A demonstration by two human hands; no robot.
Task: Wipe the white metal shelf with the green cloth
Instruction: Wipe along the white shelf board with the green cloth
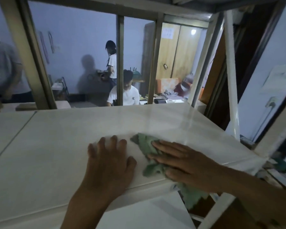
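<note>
Cloth: green cloth (146, 144) flattened under right hand (180, 160), fingers straight, for wiping | left hand (110, 162) beside it, spread flat, steadying white metal shelf (56, 146)

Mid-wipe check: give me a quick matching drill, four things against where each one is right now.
Things:
1. left hand
2. right hand
3. green cloth
4. white upright post

States:
A. pressed flat on top of the cloth
B. standing at the shelf's right end
C. flat on the bare white shelf
D. bunched, one end hanging over the front edge

Pairs: 1-C, 2-A, 3-D, 4-B
</note>
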